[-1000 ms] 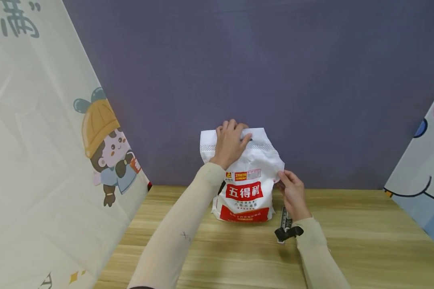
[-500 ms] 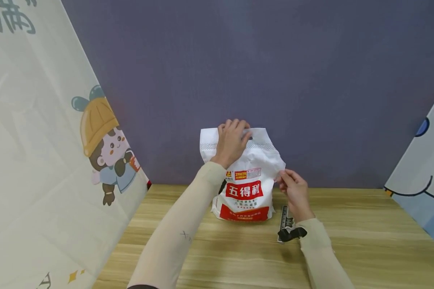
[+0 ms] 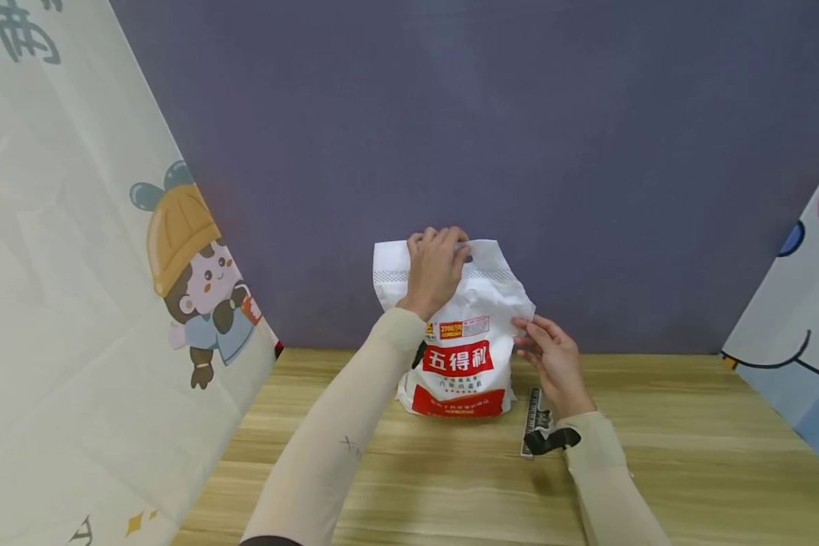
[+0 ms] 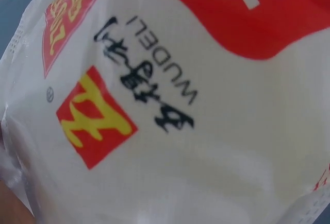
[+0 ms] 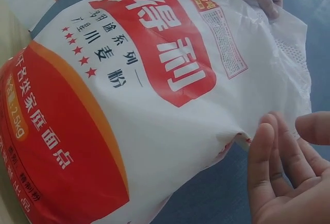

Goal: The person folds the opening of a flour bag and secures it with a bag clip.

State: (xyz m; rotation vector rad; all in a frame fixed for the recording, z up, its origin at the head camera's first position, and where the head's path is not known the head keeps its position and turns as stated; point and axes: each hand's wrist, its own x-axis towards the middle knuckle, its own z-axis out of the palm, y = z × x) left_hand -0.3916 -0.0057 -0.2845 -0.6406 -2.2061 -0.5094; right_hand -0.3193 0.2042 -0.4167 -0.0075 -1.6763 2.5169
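A white and red bag of wheat flour (image 3: 459, 360) stands upright on the wooden table, its flat top near the purple backdrop. My left hand (image 3: 435, 273) grips the bag's top edge by the handle slot, fingers bent over it. In the left wrist view the bag's printed front (image 4: 227, 110) fills nearly everything. Beside the bag's right edge is my right hand (image 3: 558, 362), its fingers loosely bent. The right wrist view has that hand's fingertips (image 5: 264, 134) right at the bag's side, with the thumb held apart from them and no film pinched between.
A black and white strip with ruler-like marks (image 3: 532, 421) lies on the table (image 3: 437, 485) below my right hand. Behind the bag rises a purple backdrop (image 3: 587, 152). Printed cartoon panels (image 3: 95, 303) stand at both sides.
My right hand has let go of the bag's right corner, and its fingers have spread a little. The left hand keeps its grip at the top; the bag has shifted slightly left in view.
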